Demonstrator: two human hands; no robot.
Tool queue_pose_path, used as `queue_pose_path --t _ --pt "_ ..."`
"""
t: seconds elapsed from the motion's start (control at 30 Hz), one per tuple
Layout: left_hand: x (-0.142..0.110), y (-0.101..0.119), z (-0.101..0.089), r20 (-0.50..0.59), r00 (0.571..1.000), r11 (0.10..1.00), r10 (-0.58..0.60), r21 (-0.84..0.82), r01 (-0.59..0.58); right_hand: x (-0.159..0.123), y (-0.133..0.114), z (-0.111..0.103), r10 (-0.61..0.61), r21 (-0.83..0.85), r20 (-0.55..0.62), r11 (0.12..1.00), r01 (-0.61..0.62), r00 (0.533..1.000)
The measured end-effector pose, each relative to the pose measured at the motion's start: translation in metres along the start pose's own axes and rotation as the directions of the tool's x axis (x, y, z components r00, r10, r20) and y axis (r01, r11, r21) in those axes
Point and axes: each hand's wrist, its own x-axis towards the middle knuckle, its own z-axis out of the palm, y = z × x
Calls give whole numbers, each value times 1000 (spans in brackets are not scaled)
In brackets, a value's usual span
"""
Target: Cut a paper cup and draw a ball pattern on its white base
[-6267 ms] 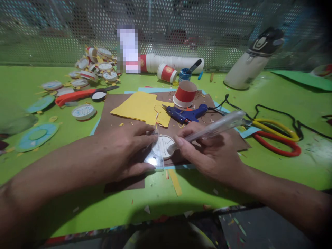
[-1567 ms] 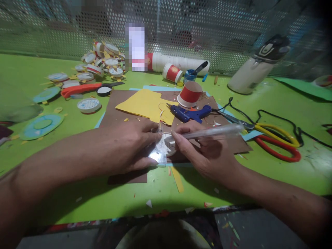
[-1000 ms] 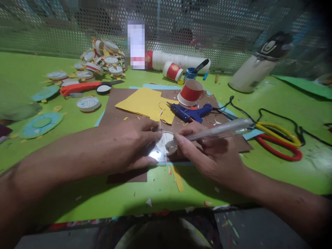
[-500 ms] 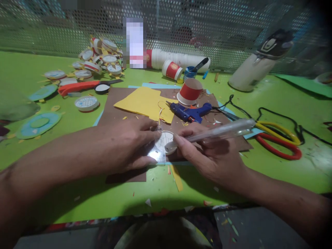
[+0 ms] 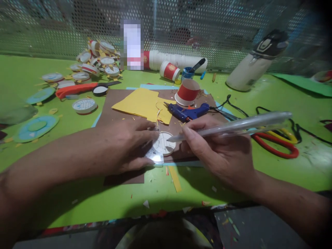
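Note:
In the middle, a round white paper cup base (image 5: 166,143) with drawn dark lines lies on brown paper. My left hand (image 5: 135,145) presses a clear plastic ruler (image 5: 155,157) over its left side, thumb near and fingers far. A clear-barrelled pen (image 5: 233,126) is pinched in my right hand (image 5: 218,148), its tip touching or just above the white disc. Beyond my hands lie a blue glue gun (image 5: 188,111), yellow paper (image 5: 137,102) and a red-banded cut paper cup (image 5: 187,91).
Cut cup pieces (image 5: 97,64) pile up at the back left, near orange-handled scissors (image 5: 77,89). Red-and-yellow-handled scissors (image 5: 276,145) and a black cord (image 5: 241,110) lie right. A bottle (image 5: 249,65) and stacked cups (image 5: 176,59) stand or lie at the back.
My right hand has shifted a little right and the pen now points left at a flatter slant. More of the white disc shows. The left hand stays on the ruler.

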Motion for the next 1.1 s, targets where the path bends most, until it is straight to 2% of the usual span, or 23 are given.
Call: queue_pose_path --t 0.1,0.2,0.27,0.37,0.47,0.57,0.63,0.73,0.93,1.1 --pt "-3 -2 -8 47 998 999 -35 11 34 1 5 1 -16 39 -42 999 17 999" --pt "-9 -8 -16 -56 996 994 -75 79 80 3 12 2 21 106 -69 994 -14 997" --pt "-11 -12 -21 -100 981 973 -164 150 178 5 16 2 16 101 -49 995 -12 999" --pt "-10 -15 -25 -72 956 936 -283 197 292 8 20 1 -2 46 -16 999 3 1000" --pt "-6 -17 -24 -34 944 933 -329 146 330 8 23 0 64 75 9 995 -65 998" --pt "-3 -18 -20 19 947 942 -321 108 317 8 25 0 167 142 34 975 -171 985" --pt "-2 -19 -18 37 960 958 -277 93 272 9 24 -1 196 114 30 974 -198 980" --pt "-1 -19 -16 43 966 965 -256 63 254 10 22 -2 184 48 -3 982 -184 983" --pt "-2 -17 -17 36 966 966 -257 45 255 9 23 -2 185 180 31 966 -188 982" --pt "-3 -21 -14 23 960 958 -280 63 278 8 25 -2 211 187 25 959 -212 977"
